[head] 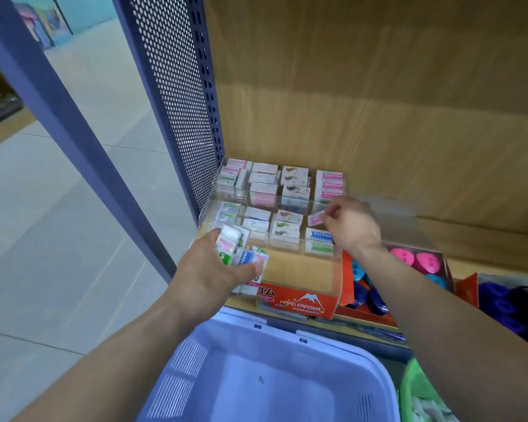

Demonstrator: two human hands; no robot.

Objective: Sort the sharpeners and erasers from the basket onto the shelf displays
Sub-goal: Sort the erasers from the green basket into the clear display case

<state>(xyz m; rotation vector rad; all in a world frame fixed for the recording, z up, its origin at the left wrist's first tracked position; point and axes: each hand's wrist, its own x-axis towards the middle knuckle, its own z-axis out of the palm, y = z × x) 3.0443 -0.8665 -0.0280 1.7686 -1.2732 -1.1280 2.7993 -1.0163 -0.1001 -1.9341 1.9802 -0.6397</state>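
Head view: I see the left hand (208,269) curled round a stack of erasers (240,251), thumb across the front, held just above the front-left corner of the clear display tray (302,254). I read that as a supply kept close, so the other hand has a short trip.

The right hand (352,223) pinches a single pink eraser (316,218) between thumb and fingertips. It is over the tray's right-hand column, just in front of a stack of pink-labelled ones and behind a blue and a green one. The eraser is tilted and not seated. I judge it belongs with its colour-mates and will need turning flat, label up, like the rest. Each column seems to hold one design, which would explain the one-at-a-time pinch.

The basket (256,330) sits below the shelf edge. The part of its floor I can see holds nothing, so I take it the erasers left to sort are those in the left hand. Sharpeners (424,260), pink and blue, lie in orange cartons to the right. An orange eraser box (302,303) stands at the shelf front.
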